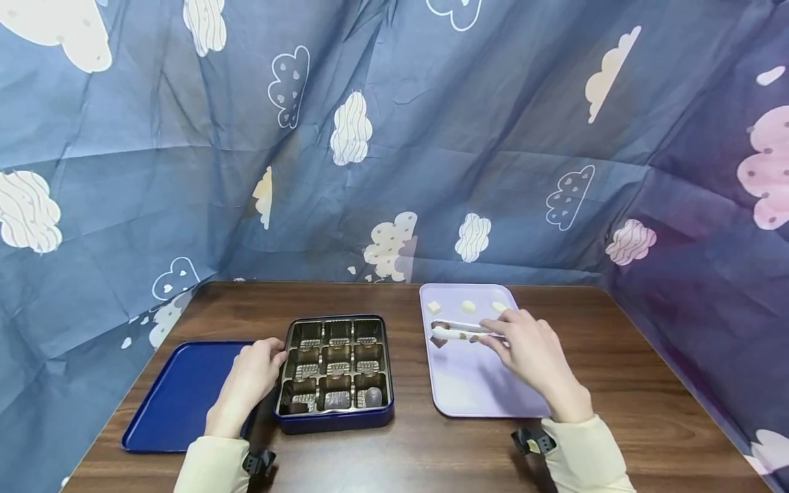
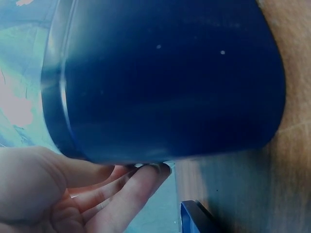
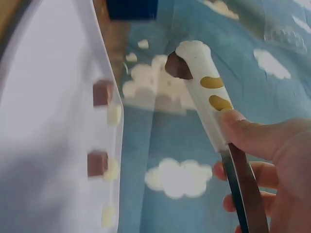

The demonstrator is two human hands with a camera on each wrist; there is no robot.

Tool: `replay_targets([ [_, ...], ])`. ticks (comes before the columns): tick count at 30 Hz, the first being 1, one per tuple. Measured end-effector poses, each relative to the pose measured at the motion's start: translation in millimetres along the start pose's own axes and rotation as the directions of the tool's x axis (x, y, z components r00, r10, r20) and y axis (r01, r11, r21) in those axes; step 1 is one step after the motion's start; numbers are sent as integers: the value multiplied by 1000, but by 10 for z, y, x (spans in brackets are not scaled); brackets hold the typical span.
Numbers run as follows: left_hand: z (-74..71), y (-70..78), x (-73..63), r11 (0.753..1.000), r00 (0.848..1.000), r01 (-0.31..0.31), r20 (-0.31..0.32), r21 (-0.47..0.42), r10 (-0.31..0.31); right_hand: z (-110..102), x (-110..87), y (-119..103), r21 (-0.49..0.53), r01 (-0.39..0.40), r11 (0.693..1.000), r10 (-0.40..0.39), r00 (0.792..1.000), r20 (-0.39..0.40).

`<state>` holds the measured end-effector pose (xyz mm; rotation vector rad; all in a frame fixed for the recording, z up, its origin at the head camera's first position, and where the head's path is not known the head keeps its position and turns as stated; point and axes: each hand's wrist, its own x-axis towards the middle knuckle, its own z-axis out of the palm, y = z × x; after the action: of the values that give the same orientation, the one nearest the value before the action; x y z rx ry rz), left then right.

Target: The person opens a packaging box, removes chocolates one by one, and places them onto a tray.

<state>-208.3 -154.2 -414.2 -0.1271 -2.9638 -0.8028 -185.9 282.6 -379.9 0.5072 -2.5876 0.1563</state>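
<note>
With my right hand (image 1: pixel 536 349) I grip tongs (image 3: pixel 209 92) whose white tips are shaped like paws with gold marks. A dark brown chocolate (image 3: pixel 178 67) is pinched at their tips, above the lilac tray (image 1: pixel 487 390). Brown chocolates (image 3: pixel 97 163) and pale pieces (image 3: pixel 108 216) lie on that tray. My left hand (image 1: pixel 253 373) rests its fingertips against the left side of a navy tin (image 2: pixel 170 97). A gold divided insert (image 1: pixel 335 351) fills the tin. Dark chocolates (image 1: pixel 373 397) sit in its front row of compartments; the other compartments hold nothing visible.
A flat navy lid (image 1: pixel 185 394) lies on the wooden table (image 1: pixel 431 459) left of the tin, partly behind my left forearm. Blue cloud-print cloth (image 1: pixel 394 171) hangs behind the table and along its sides. Bare wood separates the tin from the lilac tray.
</note>
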Motion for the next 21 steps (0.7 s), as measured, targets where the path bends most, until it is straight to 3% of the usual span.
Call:
replay_targets([
  [3,0,-21,-15,1000,1000,-11,3,2,11,-51,-59,153,22,-104,994,103,993,65],
  [7,-15,-12,-10,1000,1000,-12,5,3,12,-132,-156,385,49,-251,967,240,956,167],
  [15,-19,-5,-5,1000,1000,5,14,0,-5,-115,-341,788,50,-448,892,390,821,416],
  [19,-7,-6,-7,1000,1000,6,15,1,-6,-35,-395,886,45,-513,857,435,768,470],
  [21,-3,-8,-5,1000,1000,3,16,2,-3,11,-416,918,48,-535,844,449,751,484],
])
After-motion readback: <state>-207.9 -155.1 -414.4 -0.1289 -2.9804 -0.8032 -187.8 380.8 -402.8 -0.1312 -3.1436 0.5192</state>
